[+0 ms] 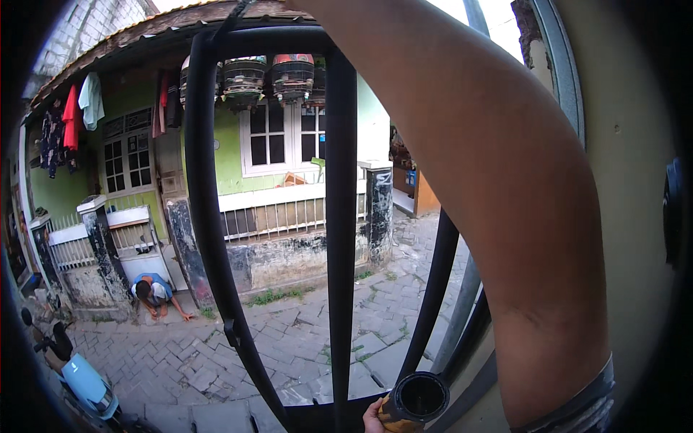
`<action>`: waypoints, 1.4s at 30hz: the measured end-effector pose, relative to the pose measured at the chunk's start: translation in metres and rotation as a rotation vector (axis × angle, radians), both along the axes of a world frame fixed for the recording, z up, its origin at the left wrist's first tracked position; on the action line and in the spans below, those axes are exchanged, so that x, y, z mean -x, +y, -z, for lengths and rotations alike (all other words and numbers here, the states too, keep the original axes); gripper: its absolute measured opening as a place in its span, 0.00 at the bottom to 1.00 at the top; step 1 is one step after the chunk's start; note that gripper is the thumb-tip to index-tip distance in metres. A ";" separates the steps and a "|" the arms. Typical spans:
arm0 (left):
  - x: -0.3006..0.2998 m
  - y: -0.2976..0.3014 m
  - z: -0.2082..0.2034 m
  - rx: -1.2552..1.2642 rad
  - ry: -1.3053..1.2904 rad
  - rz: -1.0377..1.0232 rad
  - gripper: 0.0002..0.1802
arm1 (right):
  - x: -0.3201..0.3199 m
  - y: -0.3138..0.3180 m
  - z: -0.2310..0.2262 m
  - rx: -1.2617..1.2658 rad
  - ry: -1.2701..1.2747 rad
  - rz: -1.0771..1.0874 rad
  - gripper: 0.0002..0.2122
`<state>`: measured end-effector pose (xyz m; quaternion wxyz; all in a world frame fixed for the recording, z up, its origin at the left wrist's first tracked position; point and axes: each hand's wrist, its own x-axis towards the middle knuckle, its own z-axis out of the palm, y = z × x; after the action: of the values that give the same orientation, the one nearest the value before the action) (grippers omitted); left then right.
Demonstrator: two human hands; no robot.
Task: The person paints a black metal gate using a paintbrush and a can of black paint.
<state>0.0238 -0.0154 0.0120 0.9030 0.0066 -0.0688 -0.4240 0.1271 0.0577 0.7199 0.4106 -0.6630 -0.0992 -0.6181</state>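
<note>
My left hand (373, 418) shows only in part at the lower edge, its fingers wrapped against the side of a small round can (392, 413). The can has a yellowish outside, a black-smeared rim and a dark inside. My right arm (516, 151) rises from the lower right and stretches up across the picture to the top edge; the hand itself lies beyond the frame. Near where it leaves the view, a thin dark grey piece (234, 13) touches the top of a black metal bar frame (342, 216). I cannot make out what that piece is.
Black upright bars (433, 289) stand close before me, with a beige wall (632, 216) at right. Beyond lies a paved lane (289, 346), where a person (151, 290) crouches by a gate. A light blue scooter (86, 382) stands lower left. Birdcages (292, 78) hang opposite.
</note>
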 end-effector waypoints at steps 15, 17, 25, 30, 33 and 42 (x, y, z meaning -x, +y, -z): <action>0.001 0.012 0.001 -0.133 0.061 -0.054 0.29 | 0.027 -0.005 0.032 0.218 -0.175 -0.255 0.18; 0.003 0.015 -0.010 -0.212 0.060 -0.058 0.29 | 0.034 0.013 0.053 0.296 -0.361 -0.013 0.12; 0.008 0.011 -0.014 -0.190 0.035 0.004 0.28 | 0.041 0.009 0.068 0.432 -0.548 -0.068 0.11; 0.008 0.006 -0.006 -0.166 0.083 -0.005 0.25 | 0.016 -0.027 0.064 0.435 -0.519 -0.030 0.13; 0.011 0.011 -0.008 -0.156 0.090 -0.003 0.25 | 0.066 -0.057 0.067 0.347 -0.081 -0.127 0.11; 0.017 0.016 -0.024 -0.293 0.163 -0.048 0.26 | 0.019 -0.064 0.016 0.368 -0.058 0.038 0.15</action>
<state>0.0065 0.0006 0.0365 0.9050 0.1052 0.0676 -0.4067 0.1083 -0.0059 0.7034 0.2678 -0.7107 -0.2099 -0.6158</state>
